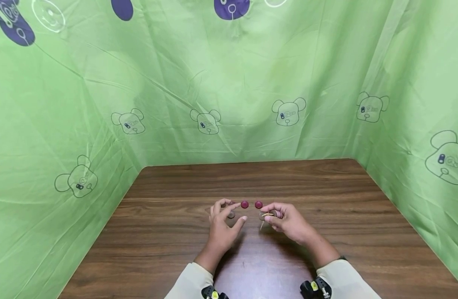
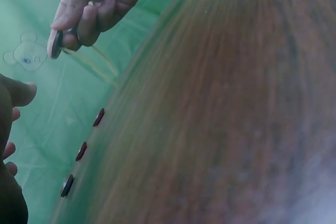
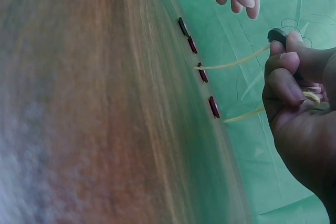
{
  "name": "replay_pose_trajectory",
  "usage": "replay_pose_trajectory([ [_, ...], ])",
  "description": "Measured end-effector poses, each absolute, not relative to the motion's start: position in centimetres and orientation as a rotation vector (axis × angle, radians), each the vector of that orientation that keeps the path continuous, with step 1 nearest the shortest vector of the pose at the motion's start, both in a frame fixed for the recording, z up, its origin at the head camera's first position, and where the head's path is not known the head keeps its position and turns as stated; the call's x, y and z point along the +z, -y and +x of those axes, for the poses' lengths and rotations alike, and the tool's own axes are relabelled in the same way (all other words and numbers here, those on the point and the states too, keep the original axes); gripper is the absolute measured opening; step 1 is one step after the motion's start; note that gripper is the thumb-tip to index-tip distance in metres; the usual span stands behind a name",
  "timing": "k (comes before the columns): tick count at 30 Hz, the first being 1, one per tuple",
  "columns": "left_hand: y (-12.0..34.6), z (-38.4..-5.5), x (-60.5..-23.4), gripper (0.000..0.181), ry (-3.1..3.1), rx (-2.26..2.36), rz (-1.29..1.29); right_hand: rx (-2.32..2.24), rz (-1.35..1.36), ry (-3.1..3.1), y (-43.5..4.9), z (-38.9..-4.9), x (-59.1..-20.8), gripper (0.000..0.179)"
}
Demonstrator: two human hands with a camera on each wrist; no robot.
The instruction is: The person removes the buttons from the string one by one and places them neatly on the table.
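My right hand (image 1: pixel 288 220) pinches a dark, round, button-like disc (image 3: pixel 276 35) between thumb and fingertips, above the table. From the same hand hang two ends of thin yellow string (image 3: pixel 236 63), and further discs (image 1: pixel 279 214) show partly inside the curled fingers. To its left, my left hand (image 1: pixel 222 226) holds nothing, its thumb and fingers spread apart. Close to that hand a dark disc (image 1: pixel 231 214) lies on the table. Two maroon discs (image 1: pixel 244 204) lie between the hands; another maroon disc (image 3: pixel 192 44) is mostly covered by the left fingers in the head view.
The discs lie on a brown wood-grain table (image 1: pixel 169 232). Green curtains (image 1: pixel 243 83) with printed bear outlines surround it at the back and both sides. Each wrist carries a black camera mount (image 1: pixel 315 288) over a light sleeve.
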State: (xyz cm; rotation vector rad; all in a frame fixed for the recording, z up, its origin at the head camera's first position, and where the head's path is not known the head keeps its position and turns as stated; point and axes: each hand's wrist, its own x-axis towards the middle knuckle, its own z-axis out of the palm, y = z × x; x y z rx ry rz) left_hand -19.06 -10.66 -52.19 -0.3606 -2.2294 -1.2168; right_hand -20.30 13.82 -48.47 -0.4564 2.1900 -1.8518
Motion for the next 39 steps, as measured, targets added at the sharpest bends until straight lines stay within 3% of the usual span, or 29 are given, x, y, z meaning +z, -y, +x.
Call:
replay_pose_trajectory([
  [11, 9.7, -18.1, -51.7, 0.043, 2.24, -1.364, -0.545, -1.83, -0.483, -2.223, -13.8, -20.3, -48.4, 0.028],
  [39, 7.6, -16.9, -51.6, 0.025, 2.203, -1.644, -0.515, -1.825, -0.525, -2.211, -13.2, -20.0, -48.4, 0.017],
])
